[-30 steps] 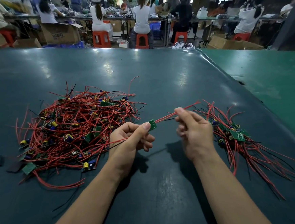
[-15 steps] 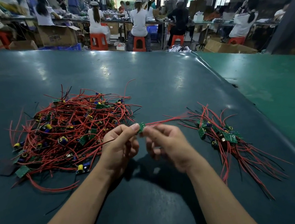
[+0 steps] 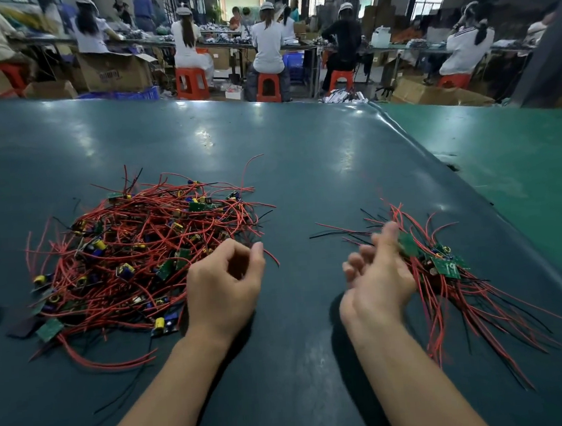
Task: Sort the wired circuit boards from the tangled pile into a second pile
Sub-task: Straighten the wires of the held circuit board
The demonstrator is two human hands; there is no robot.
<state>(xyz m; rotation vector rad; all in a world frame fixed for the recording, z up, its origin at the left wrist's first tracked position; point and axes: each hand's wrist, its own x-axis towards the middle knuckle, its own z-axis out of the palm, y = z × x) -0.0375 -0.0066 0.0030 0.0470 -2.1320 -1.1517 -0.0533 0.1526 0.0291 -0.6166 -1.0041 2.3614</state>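
The tangled pile (image 3: 141,250) of red-wired green circuit boards lies on the left of the dark table (image 3: 286,165). My left hand (image 3: 224,284) hovers at the pile's right edge with loosely curled fingers, and I see nothing in it. The smaller second pile (image 3: 453,283) fans out on the right. Blurred with motion, my right hand (image 3: 378,272) is at that pile's left side, fingers spread and fairly straight. A green board (image 3: 409,245) lies just beyond its thumb on the second pile, and its wires point left across the table.
A raised seam (image 3: 438,180) marks the table's right edge, with a brighter green table (image 3: 521,167) beyond it. Dark scraps (image 3: 23,329) lie left of the tangled pile. Several people sit on orange stools (image 3: 192,83) at benches far behind.
Both hands held one wired board between the piles. The right hand carried it right onto the second pile and let go. The left hand released it and drew back to the tangled pile.
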